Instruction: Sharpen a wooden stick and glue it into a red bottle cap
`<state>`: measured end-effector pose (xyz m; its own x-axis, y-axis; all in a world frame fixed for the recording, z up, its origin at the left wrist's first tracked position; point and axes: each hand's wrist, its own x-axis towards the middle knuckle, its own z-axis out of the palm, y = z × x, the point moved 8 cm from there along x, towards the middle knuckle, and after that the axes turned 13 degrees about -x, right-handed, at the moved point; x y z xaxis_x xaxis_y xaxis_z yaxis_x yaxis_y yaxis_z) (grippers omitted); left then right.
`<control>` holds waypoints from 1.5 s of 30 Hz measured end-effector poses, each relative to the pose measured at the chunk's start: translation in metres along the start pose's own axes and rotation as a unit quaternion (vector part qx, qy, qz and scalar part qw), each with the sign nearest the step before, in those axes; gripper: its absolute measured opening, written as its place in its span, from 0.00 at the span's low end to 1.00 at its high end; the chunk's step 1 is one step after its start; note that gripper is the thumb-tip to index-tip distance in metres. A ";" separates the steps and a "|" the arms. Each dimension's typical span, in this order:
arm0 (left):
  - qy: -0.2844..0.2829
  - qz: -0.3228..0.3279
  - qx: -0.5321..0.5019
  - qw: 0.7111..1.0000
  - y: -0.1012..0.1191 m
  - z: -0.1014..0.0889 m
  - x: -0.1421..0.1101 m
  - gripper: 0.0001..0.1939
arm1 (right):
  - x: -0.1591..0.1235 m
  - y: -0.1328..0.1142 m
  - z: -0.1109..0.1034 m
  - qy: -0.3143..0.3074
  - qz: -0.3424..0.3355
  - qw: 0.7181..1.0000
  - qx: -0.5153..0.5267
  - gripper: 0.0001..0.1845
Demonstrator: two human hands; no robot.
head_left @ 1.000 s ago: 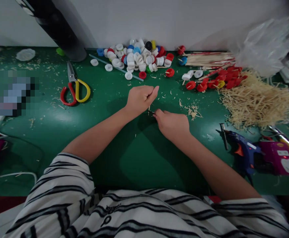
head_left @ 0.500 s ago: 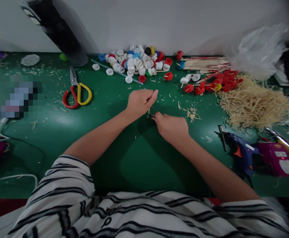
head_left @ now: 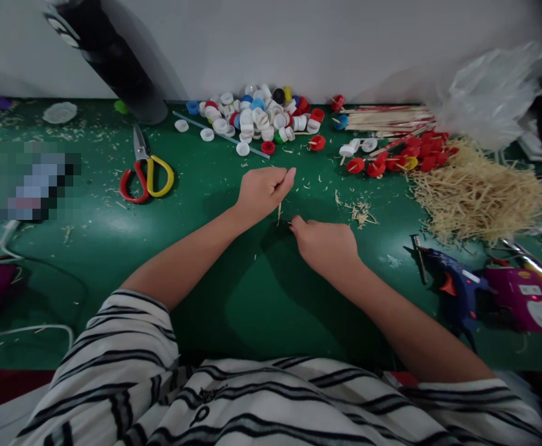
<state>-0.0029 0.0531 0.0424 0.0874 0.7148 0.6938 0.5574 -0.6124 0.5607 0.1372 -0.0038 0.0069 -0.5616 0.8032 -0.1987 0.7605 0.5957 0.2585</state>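
Note:
My left hand (head_left: 262,190) is closed in a pinch on a thin wooden stick (head_left: 279,212) that points down toward the green table (head_left: 252,291). Just below and to the right, my right hand (head_left: 325,244) is closed around a small dark tool whose tip shows near the stick's lower end; I cannot make out what tool it is. Fine wood shavings (head_left: 361,212) lie on the table beside my hands. Both hands sit close together near the middle of the table.
A pile of bottle caps (head_left: 256,118) lies at the back, with red-and-yellow scissors (head_left: 144,170) to its left. Red caps on sticks (head_left: 405,156), a stick bundle (head_left: 386,118), a heap of wood slivers (head_left: 479,195) and a blue glue gun (head_left: 451,282) are on the right.
My right hand has drawn slightly down and away from the stick. The left hand holds its place. The view has tilted a little.

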 end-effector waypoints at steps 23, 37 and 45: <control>-0.106 -0.003 -0.004 0.994 -0.006 0.012 0.000 0.31 | 0.006 0.001 -0.002 0.008 -0.002 1.000 0.001 0.22; -0.145 0.034 0.016 0.989 0.004 0.015 -0.002 0.32 | -0.001 0.004 0.002 -0.010 0.005 1.000 -0.010 0.22; -0.169 0.021 0.040 0.985 0.003 0.019 -0.002 0.35 | -0.008 0.014 -0.004 -0.046 0.025 0.999 -0.012 0.23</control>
<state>0.0141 0.0557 0.0340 0.3736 0.7690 0.5188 0.6093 -0.6251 0.4878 0.1512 -0.0013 0.0160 -0.4896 0.8289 -0.2704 0.7781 0.5554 0.2934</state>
